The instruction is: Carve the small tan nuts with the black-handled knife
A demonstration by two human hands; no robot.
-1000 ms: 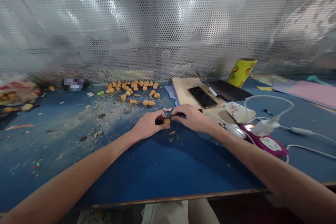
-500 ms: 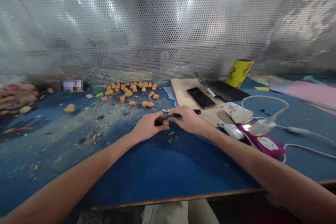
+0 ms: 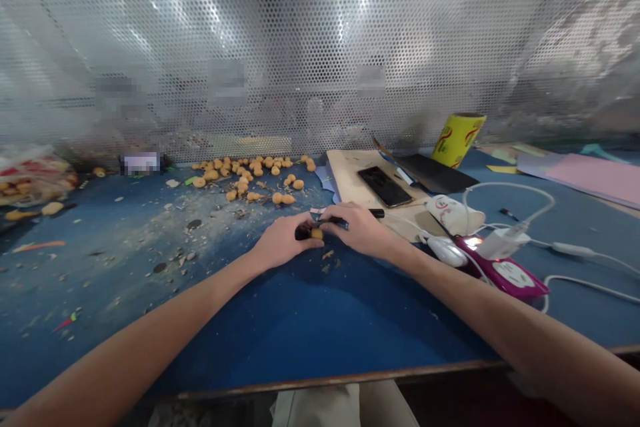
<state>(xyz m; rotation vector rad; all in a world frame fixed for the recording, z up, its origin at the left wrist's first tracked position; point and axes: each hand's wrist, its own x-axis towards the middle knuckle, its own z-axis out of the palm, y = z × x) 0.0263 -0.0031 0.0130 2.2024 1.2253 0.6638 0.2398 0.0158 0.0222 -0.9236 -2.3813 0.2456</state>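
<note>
Near the middle of the blue table, my left hand point(image 3: 283, 240) is closed round a small tan gourd point(image 3: 317, 233), thumb below it and fingers curled above. Only a little of the gourd's skin shows. My right hand point(image 3: 357, 230) pinches a thin dark tool point(image 3: 334, 220) against the gourd's upper side; its tip is hidden between the hands. A black rod end point(image 3: 376, 213) shows behind the right hand, and I cannot tell whether it belongs to that tool. Small tan shavings point(image 3: 327, 255) lie just below the hands.
Behind my left hand lies a pile of small gourds point(image 3: 245, 173). A phone point(image 3: 384, 187) rests on cardboard point(image 3: 345, 167). To the right are a white paper cup point(image 3: 453, 215), a magenta power strip point(image 3: 520, 280) with cables, and a yellow roll point(image 3: 459, 140). A perforated metal screen point(image 3: 300, 33) stands behind.
Both hands keep nearly the same place and grip, while the view shifts slightly. A lone gourd at the left no longer shows; another shows at the pile's right end.
</note>
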